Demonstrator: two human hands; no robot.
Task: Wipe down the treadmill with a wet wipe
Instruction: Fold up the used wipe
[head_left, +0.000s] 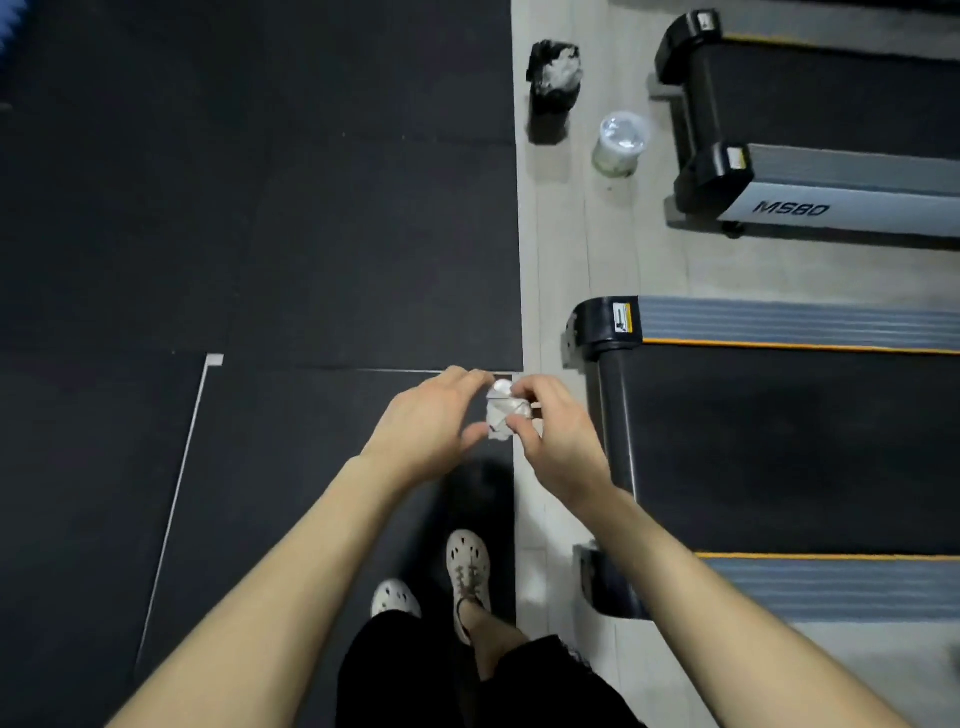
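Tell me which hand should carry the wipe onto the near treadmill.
Right, probably. The right hand pinches the wipe beside the near treadmill; the left hand, also on it, is farther off over the dark mat.

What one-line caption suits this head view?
Standing beside a treadmill, left hand and right hand pinch a crumpled wet wipe.

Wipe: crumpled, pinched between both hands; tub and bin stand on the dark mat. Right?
Not quite. The head view shows the tub and the bin standing on the light floor beside the far treadmill, not on the dark mat. The rest holds: the crumpled wipe is pinched between the left hand and the right hand.
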